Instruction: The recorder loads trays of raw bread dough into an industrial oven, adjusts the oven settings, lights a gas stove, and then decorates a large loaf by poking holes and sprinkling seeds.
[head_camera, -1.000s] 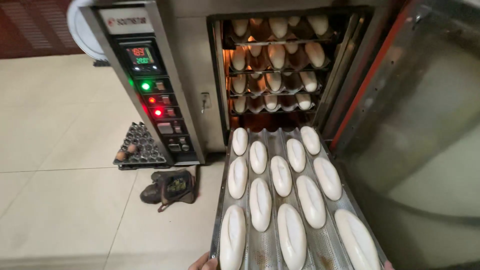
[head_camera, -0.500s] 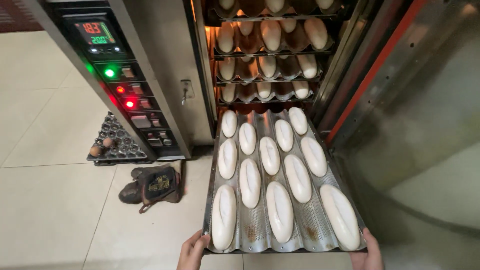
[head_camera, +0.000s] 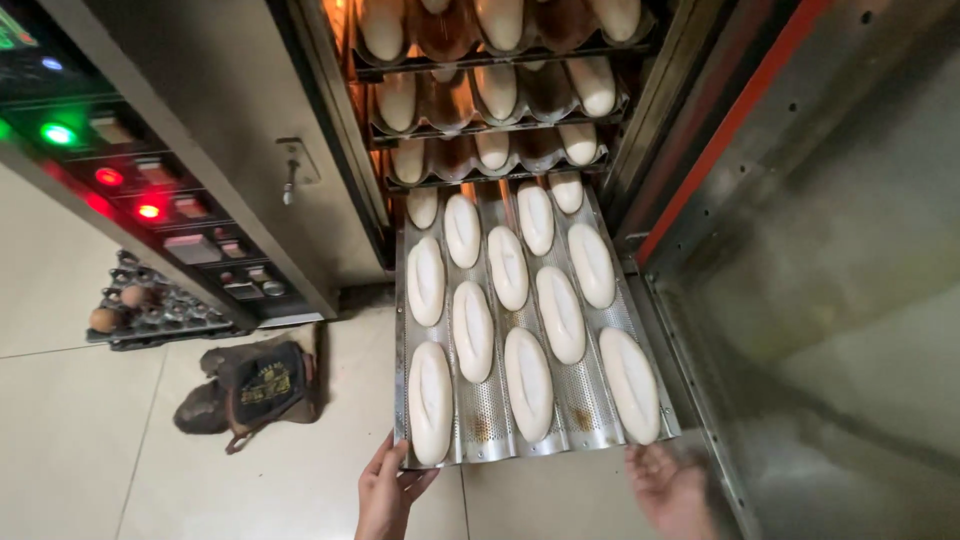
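Observation:
A perforated metal baking tray (head_camera: 487, 410) with wavy channels carries several pale raw dough loaves (head_camera: 528, 370). Its far end sits inside the open oven, under racks (head_camera: 500, 85) of other loaves lit orange. My left hand (head_camera: 385, 492) grips the tray's near left corner, thumb on one side and fingers on the other. Just below the near right edge is my right hand (head_camera: 668, 485), blurred, with fingers spread and nothing in it; whether it touches the tray is unclear.
The oven's control panel (head_camera: 150, 210) with green and red lights stands at the left. On the tiled floor lie an egg tray (head_camera: 140, 310) with a few eggs and a dark bag (head_camera: 255, 385). The open steel oven door (head_camera: 830, 250) fills the right side.
The tray has slid further into the oven on a lower level. My right hand has come off the tray's edge, and the view has moved closer and lower.

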